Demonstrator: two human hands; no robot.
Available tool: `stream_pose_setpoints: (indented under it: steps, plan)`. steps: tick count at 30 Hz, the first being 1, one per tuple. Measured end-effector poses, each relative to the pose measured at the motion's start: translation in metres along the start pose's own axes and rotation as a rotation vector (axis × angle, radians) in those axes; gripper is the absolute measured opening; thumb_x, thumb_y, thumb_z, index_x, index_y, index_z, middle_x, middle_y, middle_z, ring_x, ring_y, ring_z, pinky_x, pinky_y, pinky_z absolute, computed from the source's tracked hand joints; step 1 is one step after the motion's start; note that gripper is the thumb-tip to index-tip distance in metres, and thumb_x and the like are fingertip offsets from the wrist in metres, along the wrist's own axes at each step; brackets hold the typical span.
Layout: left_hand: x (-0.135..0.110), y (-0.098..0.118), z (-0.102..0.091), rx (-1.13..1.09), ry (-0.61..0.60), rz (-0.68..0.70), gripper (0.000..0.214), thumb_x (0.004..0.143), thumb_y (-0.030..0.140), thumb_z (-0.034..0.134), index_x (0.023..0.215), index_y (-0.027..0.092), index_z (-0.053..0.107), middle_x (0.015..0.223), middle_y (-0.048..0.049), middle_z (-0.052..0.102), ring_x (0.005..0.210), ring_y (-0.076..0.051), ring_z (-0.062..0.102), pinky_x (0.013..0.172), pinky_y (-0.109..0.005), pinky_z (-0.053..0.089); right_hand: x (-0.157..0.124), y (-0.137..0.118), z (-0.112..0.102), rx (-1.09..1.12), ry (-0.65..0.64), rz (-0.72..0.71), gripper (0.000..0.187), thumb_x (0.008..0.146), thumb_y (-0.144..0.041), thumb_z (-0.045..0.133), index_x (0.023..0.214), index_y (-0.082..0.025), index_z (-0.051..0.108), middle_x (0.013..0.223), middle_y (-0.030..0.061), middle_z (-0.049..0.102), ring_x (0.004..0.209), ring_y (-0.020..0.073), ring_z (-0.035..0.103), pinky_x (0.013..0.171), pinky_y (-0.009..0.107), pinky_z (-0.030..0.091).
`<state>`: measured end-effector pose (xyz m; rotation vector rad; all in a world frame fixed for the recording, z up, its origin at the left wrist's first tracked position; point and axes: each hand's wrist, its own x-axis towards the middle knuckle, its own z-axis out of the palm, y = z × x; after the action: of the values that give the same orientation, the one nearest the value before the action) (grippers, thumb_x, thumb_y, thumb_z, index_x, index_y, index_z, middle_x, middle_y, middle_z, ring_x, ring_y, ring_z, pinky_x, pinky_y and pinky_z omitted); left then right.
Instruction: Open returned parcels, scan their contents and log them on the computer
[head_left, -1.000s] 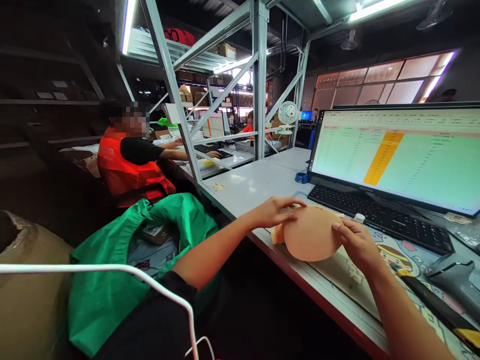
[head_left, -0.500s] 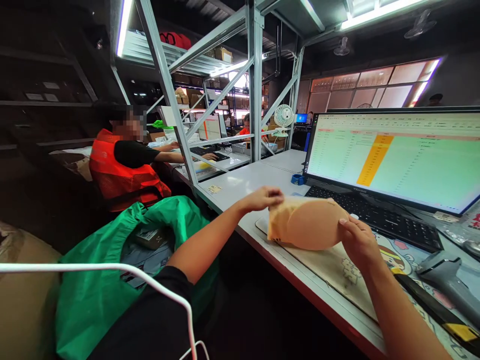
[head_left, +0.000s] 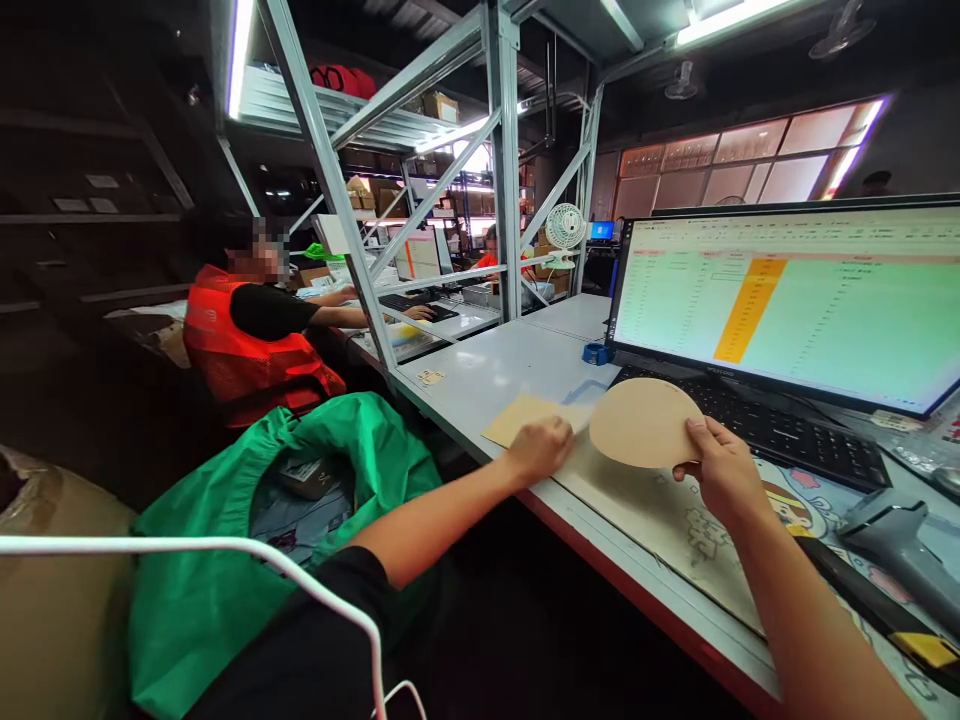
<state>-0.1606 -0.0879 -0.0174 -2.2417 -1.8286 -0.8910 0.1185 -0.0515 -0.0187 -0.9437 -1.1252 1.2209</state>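
My right hand [head_left: 716,465] pinches the edge of a round tan disc [head_left: 643,422] and holds it just above the desk, in front of the keyboard [head_left: 780,428]. My left hand [head_left: 541,450] is closed on the near edge of a flat tan envelope [head_left: 525,413] that lies on the white desk [head_left: 510,365]. The envelope and the disc are apart. A printed desk mat [head_left: 750,540] lies under my right hand.
A monitor [head_left: 787,300] with a green and orange spreadsheet stands behind the keyboard. A grey scanner [head_left: 892,550] lies at the right. A green bag [head_left: 300,470] with parcels sits left of the desk. A person in an orange vest [head_left: 247,345] works at the neighbouring desk. Metal shelving [head_left: 502,160] rises behind.
The disc has come out of the envelope. My left hand has laid the envelope down on the desk to the left, and my right hand keeps the disc raised.
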Motion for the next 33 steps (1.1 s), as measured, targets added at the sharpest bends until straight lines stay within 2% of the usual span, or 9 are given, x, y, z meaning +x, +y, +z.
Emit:
stream_pose_setpoints:
  steps: [5,9,11,13,16,20,23,26,33]
  plan:
    - [-0.020,0.009,0.029,-0.048,-0.103,0.031,0.049,0.100,0.048,0.071,0.140,0.021,0.063,0.132,-0.0132,0.070,0.113,-0.027,0.070,0.099,-0.047,0.060,0.000,-0.003,-0.001,0.030,-0.136,0.095,0.027,0.084,-0.032,0.082,0.106,-0.017,0.077,0.102,0.0086,0.078,0.081,0.0179,0.074,0.059,0.025,0.069]
    - [-0.019,0.012,0.030,-0.230,-0.029,0.199,0.102,0.082,0.050,0.088,0.164,0.019,0.036,0.161,-0.0217,0.050,0.148,-0.038,0.050,0.120,-0.056,0.048,-0.007,-0.013,0.003,0.061,-0.293,0.132,0.042,0.076,-0.029,0.087,0.114,-0.017,0.075,0.104,0.0072,0.078,0.079,0.0167,0.074,0.061,0.025,0.069]
    - [-0.020,0.017,0.031,-0.357,0.083,0.314,0.094,0.086,0.045,0.085,0.163,0.019,0.038,0.168,-0.0221,0.041,0.157,-0.036,0.039,0.128,-0.056,0.038,-0.011,-0.018,0.006,0.081,-0.347,0.110,0.061,0.073,-0.031,0.089,0.129,-0.021,0.068,0.096,0.0024,0.077,0.070,0.0148,0.072,0.056,0.025,0.066]
    - [-0.020,0.024,0.032,-0.466,0.142,0.343,0.059,0.095,0.036,0.071,0.150,0.021,0.056,0.164,-0.0171,0.049,0.156,-0.032,0.042,0.130,-0.054,0.036,-0.012,-0.023,0.007,0.078,-0.378,0.087,0.079,0.071,-0.037,0.091,0.142,-0.026,0.057,0.083,-0.0033,0.075,0.063,0.0146,0.069,0.052,0.025,0.063]
    - [-0.022,0.032,0.032,-0.634,0.095,0.177,0.032,0.101,0.034,0.058,0.128,0.024,0.074,0.136,-0.0099,0.073,0.129,-0.028,0.068,0.116,-0.048,0.054,-0.012,-0.029,0.007,0.030,-0.438,0.094,0.076,0.075,-0.058,0.088,0.134,-0.025,0.055,0.081,-0.0001,0.076,0.067,0.0192,0.074,0.051,0.025,0.057]
    - [-0.023,0.036,0.028,-0.922,0.025,-0.116,0.044,0.095,0.055,0.066,0.116,0.018,0.078,0.110,-0.0062,0.078,0.094,-0.023,0.075,0.079,-0.037,0.071,-0.014,-0.034,0.003,-0.032,-0.498,0.071,0.070,0.077,-0.082,0.074,0.110,-0.021,0.062,0.088,0.0090,0.080,0.069,0.0199,0.074,0.051,0.024,0.051]
    - [-0.023,0.034,0.020,-1.038,-0.024,-0.272,0.059,0.083,0.064,0.077,0.111,0.013,0.077,0.100,-0.0057,0.074,0.072,-0.019,0.071,0.057,-0.033,0.069,-0.015,-0.036,0.001,-0.144,-0.454,-0.030,0.060,0.080,-0.076,0.077,0.100,-0.019,0.068,0.067,0.0021,0.071,0.051,0.0134,0.060,0.045,0.023,0.040]
    - [-0.023,0.030,0.010,-1.061,-0.125,-0.334,0.062,0.077,0.066,0.082,0.107,0.012,0.077,0.089,-0.0041,0.071,0.054,-0.014,0.062,0.041,-0.030,0.060,-0.016,-0.037,-0.002,-0.268,-0.386,-0.131,0.052,0.082,-0.068,0.079,0.089,-0.017,0.073,0.053,-0.0038,0.055,0.046,0.0089,0.044,0.044,0.023,0.031]
    - [-0.026,0.025,-0.003,-1.115,-0.273,-0.367,0.055,0.077,0.064,0.084,0.100,0.015,0.077,0.082,-0.0047,0.068,0.054,-0.013,0.056,0.031,-0.023,0.045,-0.015,-0.037,-0.003,-0.207,-0.489,-0.098,0.044,0.083,-0.058,0.078,0.067,-0.018,0.065,0.055,-0.0032,0.051,0.051,0.0082,0.040,0.049,0.024,0.028]
